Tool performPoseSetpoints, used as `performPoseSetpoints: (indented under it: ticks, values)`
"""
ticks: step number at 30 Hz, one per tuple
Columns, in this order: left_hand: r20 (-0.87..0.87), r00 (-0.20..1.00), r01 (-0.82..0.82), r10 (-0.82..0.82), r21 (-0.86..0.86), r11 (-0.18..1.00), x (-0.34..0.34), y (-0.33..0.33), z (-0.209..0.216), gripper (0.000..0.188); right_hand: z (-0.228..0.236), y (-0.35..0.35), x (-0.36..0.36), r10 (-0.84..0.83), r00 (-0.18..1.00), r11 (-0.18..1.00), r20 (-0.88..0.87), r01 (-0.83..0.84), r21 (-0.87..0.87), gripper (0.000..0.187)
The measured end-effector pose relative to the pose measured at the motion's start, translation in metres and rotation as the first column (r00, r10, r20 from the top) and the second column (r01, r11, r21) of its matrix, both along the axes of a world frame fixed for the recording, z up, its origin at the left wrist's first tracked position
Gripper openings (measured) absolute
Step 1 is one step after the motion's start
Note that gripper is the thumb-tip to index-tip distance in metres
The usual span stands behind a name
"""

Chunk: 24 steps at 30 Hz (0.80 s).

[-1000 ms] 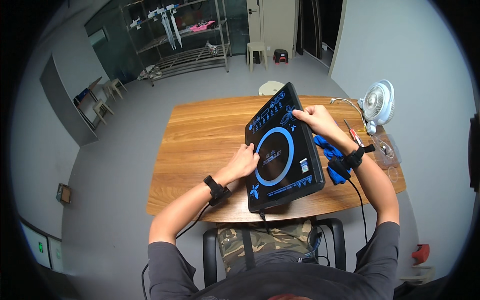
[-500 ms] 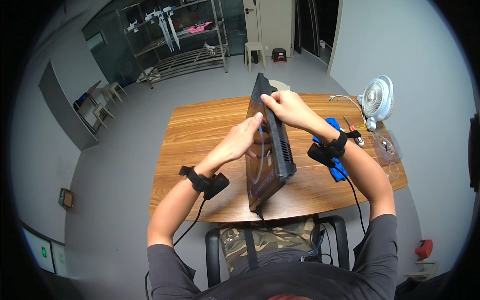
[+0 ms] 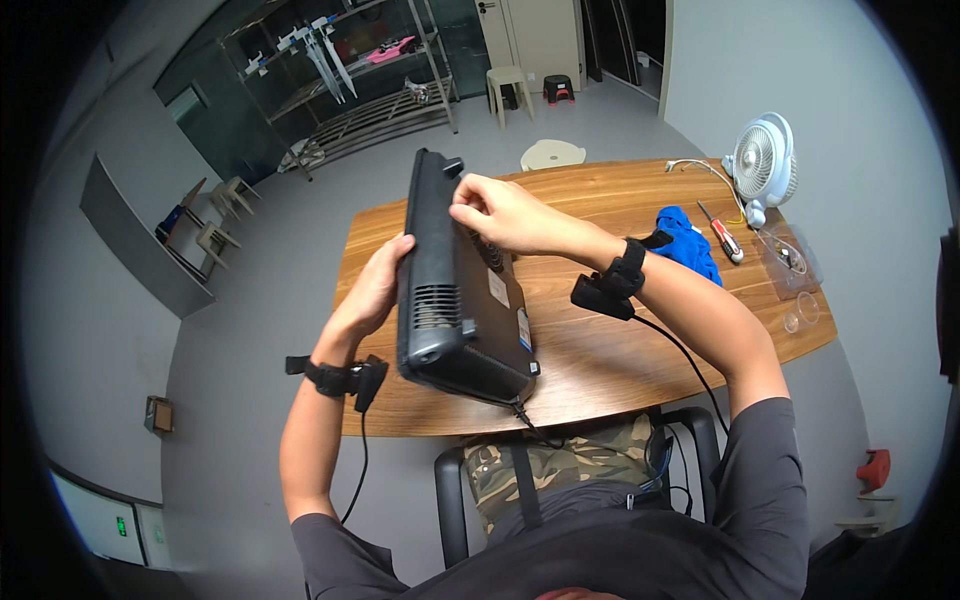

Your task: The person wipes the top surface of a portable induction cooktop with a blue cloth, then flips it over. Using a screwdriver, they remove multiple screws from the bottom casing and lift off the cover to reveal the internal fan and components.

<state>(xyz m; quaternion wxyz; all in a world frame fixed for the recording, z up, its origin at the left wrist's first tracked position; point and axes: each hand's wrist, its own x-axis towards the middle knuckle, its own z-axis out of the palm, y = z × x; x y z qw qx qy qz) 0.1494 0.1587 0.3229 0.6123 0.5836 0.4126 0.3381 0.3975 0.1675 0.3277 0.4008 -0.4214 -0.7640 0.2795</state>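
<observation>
The wood-topped table [image 3: 610, 350] spreads across the middle. At nine o'clock from its centre, raised on edge and tilted, is a flat, box-like black appliance [image 3: 475, 290], its underside turned toward three o'clock. The casing is dark, with a slotted vent [image 3: 437, 305] toward seven o'clock, stubby feet and pale stickers [image 3: 497, 288]; whether it rests on the tabletop, I cannot tell. A white fan [image 3: 762, 165] stands at two o'clock on the table. The right hand [image 3: 505, 213], fingers curled, is at the appliance's one o'clock; I cannot tell whether it grips. The left hand [image 3: 373, 290] grasps the nine o'clock edge. Bunched blue cloth [image 3: 690, 245] lies at two o'clock, a red-handled screwdriver [image 3: 730, 242] just beside it. A thin black cord [image 3: 535, 428] leaves the appliance at five o'clock.
</observation>
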Motion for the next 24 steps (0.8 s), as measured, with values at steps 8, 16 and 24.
performPoseSetpoints:
  ticks: [8, 16, 24]
  values:
    - [-0.226, 0.967, -0.135, 0.114, -0.080, 0.988, -0.086, 0.011, -0.017, 0.045, -0.107, -0.004, 0.060, 0.016, 0.953, 0.931, 0.304, 0.097, -0.353, 0.051]
    - [-0.314, 0.948, -0.047, -0.048, -0.288, 0.957, -0.094, 0.000, -0.049, 0.071, -0.124, -0.046, 0.033, 0.127, 0.968, 0.855, 0.217, 0.004, -0.518, 0.061]
    - [-0.440, 0.880, 0.092, -0.177, -0.208, 0.974, -0.049, 0.004, -0.123, 0.080, -0.150, -0.054, 0.082, -0.054, 0.892, 0.907, 0.448, 0.231, -0.351, 0.077]
